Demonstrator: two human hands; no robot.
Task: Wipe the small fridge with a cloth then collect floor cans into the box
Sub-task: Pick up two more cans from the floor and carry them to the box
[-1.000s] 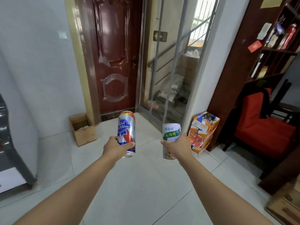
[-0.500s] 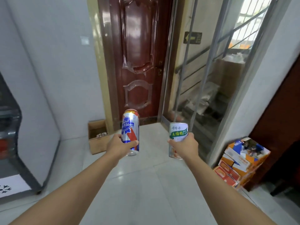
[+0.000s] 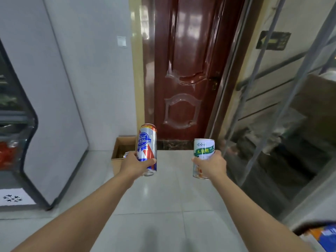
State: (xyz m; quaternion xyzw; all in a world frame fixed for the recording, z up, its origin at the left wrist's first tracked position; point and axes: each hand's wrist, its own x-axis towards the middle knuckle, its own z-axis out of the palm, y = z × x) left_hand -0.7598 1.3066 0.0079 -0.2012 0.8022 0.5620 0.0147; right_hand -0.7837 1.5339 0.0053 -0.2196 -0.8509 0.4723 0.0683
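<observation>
Both arms out in front, one can per hand, held in the air over the tiled floor [image 3: 163,197].

Left hand [image 3: 135,165] grips the tall can [image 3: 147,149]: fingers curled round its lower half, thumb across the front. Long axis near vertical, top tipped slightly toward the door, rim end up. Label reads "Pabst ... Ribbon", blue ribbon logo on silver with a red diagonal stripe.

Right hand [image 3: 211,165] grips the short can [image 3: 203,157]: fingers wrapped round the lower body, thumb on the near side. Axis upright, lid end up. White can, green band with yellow Chinese characters, more characters above it; too small to read.

Landmark is the cardboard box [image 3: 120,151]: open top, on the floor in the corner, against the wall. The tall can overlaps its right edge in view, held above and on the near side of it. At least one can top shows inside the box. The short can is well right of the box.

Dark red door [image 3: 181,70] stands right behind and right of the box. The fridge [image 3: 52,106], grey side panel, dark glass front, snowflake sticker low down, stands left of the box. Glass partition with metal bars is far right. A colourful carton corner [image 3: 325,237] sits at bottom right. Nothing lies on the floor between the hands and the box.
</observation>
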